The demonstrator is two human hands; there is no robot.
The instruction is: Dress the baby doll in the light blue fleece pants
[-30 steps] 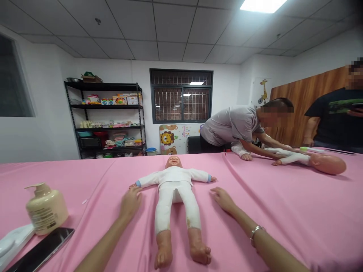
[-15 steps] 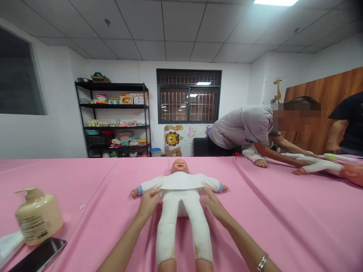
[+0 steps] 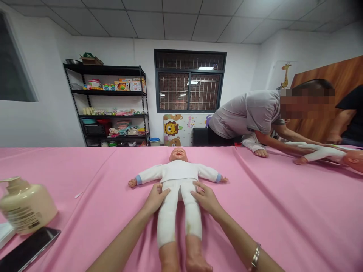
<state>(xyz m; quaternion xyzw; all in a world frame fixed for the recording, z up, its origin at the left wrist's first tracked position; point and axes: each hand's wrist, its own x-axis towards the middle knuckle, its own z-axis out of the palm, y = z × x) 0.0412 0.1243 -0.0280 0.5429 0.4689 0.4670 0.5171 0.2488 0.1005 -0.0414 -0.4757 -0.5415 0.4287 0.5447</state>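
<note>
Doll (image 3: 179,170), one, baby form: face up between my two hands, head pointing away from me, arms spread wide, feet toward me. White top, blue cuffs, white trousers (image 3: 167,223); brownish mark on the leg below my right hand.
Left hand (image 3: 157,197): half curled, thumb over the upper trouser leg, fingers at the outer hip; I cannot tell whether it pinches the cloth.
Right hand (image 3: 206,197): loosely bent, fingers parted, fingertips touching the trousers at the opposite hip; whether they grip, I cannot tell.
Bracelet (image 3: 256,256), silver-coloured: behind my right hand, on the forearm.
Desk (image 3: 99,211), covered in pink cloth: beneath both hands.
Pump bottle (image 3: 31,206), cream: well to the left of my left hand.
Phone (image 3: 30,249), dark screen upward: left of my left hand, nearer me than the bottle.
Second doll (image 3: 329,154), white-clad: well beyond my right hand, to its right; a person (image 3: 241,115) in a grey shirt leans over, arms reaching to it.
Shelf unit (image 3: 109,92), black: far beyond my left hand.
</note>
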